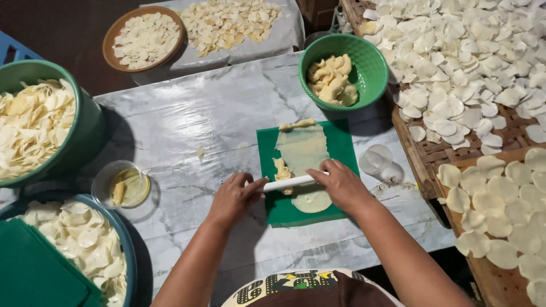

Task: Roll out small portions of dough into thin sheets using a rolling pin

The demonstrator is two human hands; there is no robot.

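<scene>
Both hands press a thin white rolling pin across a strip of flattened dough lying on a green mat near the desk's front edge. The left hand curls closed around the pin's left end; the right hand lies over its right end, fingers bent down on it. A green bowl of dough lumps stands just beyond the mat, towards the desk's far right corner.
</scene>
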